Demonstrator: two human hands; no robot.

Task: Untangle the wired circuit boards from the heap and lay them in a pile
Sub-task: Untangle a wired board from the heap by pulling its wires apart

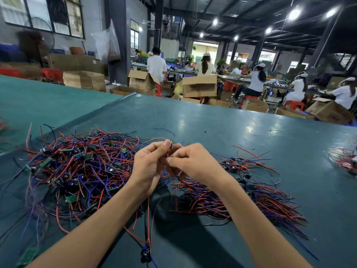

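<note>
Over the green tabletop point(231, 128), left hand point(148, 167) and right hand point(193, 163) meet, fingers point(172, 160) pinching thin wires point(167, 154). Their circuit board point(145, 252) seems to dangle at six o'clock. The heap point(77, 171) lies at nine, the pile point(251, 200) at three, nearer the right hand.

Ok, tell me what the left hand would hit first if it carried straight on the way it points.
Pointing up and to the right, the left hand would meet the right hand almost at once; the two seem to touch around the wires they pinch. Depth is unclear from one view.
</note>
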